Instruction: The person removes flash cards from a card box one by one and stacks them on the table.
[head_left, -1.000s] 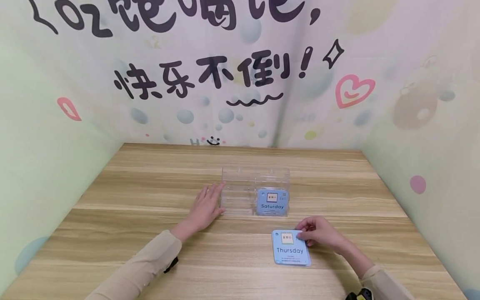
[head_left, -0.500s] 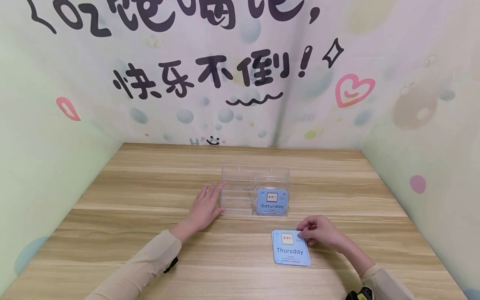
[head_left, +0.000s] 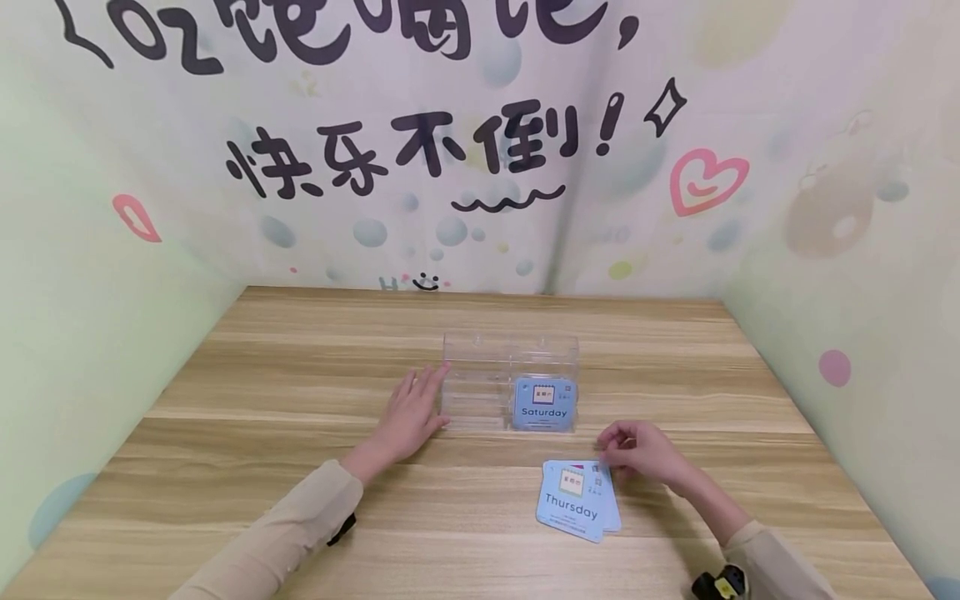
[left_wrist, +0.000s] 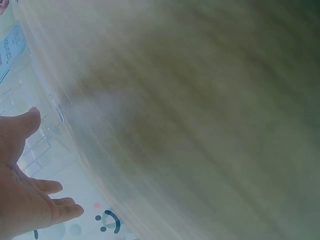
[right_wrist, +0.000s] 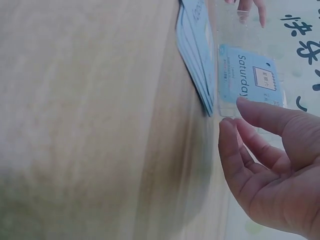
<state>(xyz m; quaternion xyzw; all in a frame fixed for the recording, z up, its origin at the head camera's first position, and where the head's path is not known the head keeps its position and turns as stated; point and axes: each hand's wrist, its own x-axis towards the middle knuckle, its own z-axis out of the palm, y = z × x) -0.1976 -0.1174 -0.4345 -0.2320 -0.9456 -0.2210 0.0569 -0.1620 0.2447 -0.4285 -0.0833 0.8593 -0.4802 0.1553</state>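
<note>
On the table, a clear plastic two-compartment holder (head_left: 477, 402) has a blue "Saturday" card (head_left: 545, 407) in its right compartment. Against the holder's left side rests my left hand (head_left: 408, 421), fingers spread and straight, holding nothing. Closer to me lies a stack of blue cards; its top "Thursday" card (head_left: 567, 507) is turned askew over the card beneath (head_left: 612, 510). My right hand (head_left: 647, 455) hovers at the stack's upper right corner. In the right wrist view, a gap shows between its thumb and loosely curled fingers (right_wrist: 228, 150), with nothing between them.
The wooden table (head_left: 300, 358) meets a printed cloth backdrop (head_left: 360, 208) behind the holder. Pale walls flank it on both sides. Black bands (head_left: 718, 583) sit on the wrists.
The top "Thursday" card has slid and twisted leftward, baring part of the card below. My right hand has lifted slightly off the stack's corner. The left hand stays still.
</note>
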